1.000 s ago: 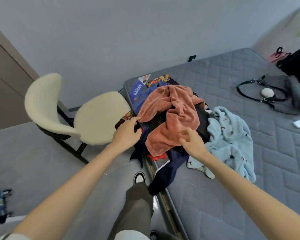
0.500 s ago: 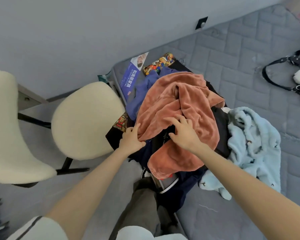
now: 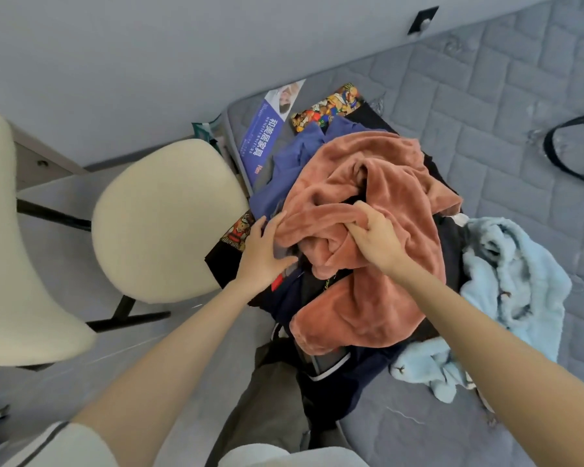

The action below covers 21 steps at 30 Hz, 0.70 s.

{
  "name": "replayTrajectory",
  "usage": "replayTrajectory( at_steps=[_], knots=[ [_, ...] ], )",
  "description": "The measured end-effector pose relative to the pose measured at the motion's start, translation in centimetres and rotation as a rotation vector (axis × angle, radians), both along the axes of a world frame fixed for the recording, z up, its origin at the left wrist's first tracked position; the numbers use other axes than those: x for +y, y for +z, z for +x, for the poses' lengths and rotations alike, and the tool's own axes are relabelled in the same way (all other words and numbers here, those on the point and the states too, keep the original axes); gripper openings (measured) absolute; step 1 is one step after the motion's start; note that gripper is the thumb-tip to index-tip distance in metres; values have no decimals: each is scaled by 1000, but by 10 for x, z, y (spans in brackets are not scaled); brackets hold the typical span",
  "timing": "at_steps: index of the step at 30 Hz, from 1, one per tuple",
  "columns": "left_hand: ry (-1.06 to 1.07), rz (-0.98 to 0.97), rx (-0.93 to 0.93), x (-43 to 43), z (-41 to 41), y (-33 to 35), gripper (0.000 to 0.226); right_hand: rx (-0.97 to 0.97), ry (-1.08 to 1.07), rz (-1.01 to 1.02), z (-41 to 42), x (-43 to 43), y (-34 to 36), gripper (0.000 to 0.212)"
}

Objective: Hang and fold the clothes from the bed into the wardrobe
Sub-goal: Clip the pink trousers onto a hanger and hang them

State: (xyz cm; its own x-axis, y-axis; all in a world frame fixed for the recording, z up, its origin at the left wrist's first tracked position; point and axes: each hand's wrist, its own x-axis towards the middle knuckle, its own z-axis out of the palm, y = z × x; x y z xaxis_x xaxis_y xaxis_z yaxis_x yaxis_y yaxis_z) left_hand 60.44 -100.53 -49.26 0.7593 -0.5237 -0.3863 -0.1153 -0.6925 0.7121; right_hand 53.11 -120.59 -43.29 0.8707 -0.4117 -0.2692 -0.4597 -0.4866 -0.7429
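Note:
A heap of clothes lies at the near corner of the grey quilted mattress (image 3: 506, 106). On top is a fleecy salmon-orange garment (image 3: 378, 183). My right hand (image 3: 375, 237) grips a bunched fold of it near the middle. My left hand (image 3: 263, 251) is at the garment's left edge, fingers closed around the fabric there. Under it lie a blue garment (image 3: 294, 160), black clothes (image 3: 452, 237) and a navy piece (image 3: 338, 375) hanging off the bed edge. A pale blue fluffy garment (image 3: 513, 281) lies to the right.
A cream padded chair (image 3: 162, 217) stands close to the left of the bed, a second cream chair back (image 3: 11, 264) further left. A blue leaflet (image 3: 267, 129) and a colourful printed cloth (image 3: 327, 109) lie by the wall. A black strap (image 3: 567, 156) lies at the right.
The view has closed in on the pile. My right hand went from resting on the orange garment to gripping a fold of it; my left hand shifted right onto its edge.

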Motion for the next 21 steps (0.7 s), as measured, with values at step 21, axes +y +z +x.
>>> replayTrajectory(
  at_steps=[21],
  knots=[
    [194, -462, 54, 65, -192, 140, 18, 308, 277, -5, -225, 44, 94, 29]
  ],
)
